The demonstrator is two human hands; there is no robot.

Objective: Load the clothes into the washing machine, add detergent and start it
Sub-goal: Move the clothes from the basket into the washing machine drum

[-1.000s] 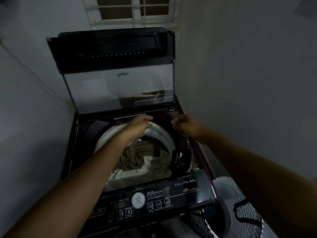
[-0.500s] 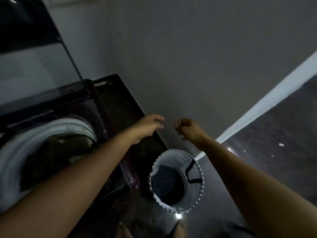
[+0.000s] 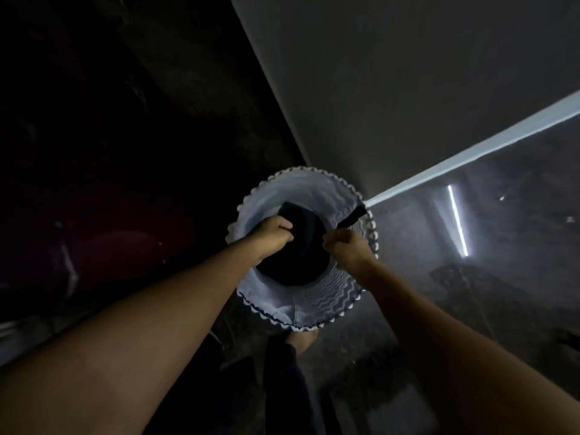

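At the centre of the view, seen from straight above, a round laundry basket (image 3: 314, 188) with a pale lining and a wavy-patterned outside stands on the dark floor (image 3: 470, 309). A dark garment (image 3: 298, 265) lies in a heap inside it and fills most of the opening. The left hand (image 3: 276, 232) comes in from 8 o'clock and sits at about 10 o'clock of the basket's middle, fingers curled tight round a bunch of the garment. The right hand (image 3: 348, 246) comes in from 4 o'clock and sits at 3 o'clock, just inside the rim. Its fingers are curled at the cloth's edge, but the dim light hides whether they pinch the cloth. A black handle (image 3: 353, 218) stands at the basket's 2 o'clock. The dark side of the washing machine (image 3: 110, 230) fills the 9 o'clock side of the view, just beside the basket. A grey wall (image 3: 408, 89) rises from 12 to 2 o'clock, with a white skirting strip (image 3: 470, 149) along its foot. A bare foot (image 3: 301, 340) shows at the basket's 6 o'clock, touching or just under its rim.
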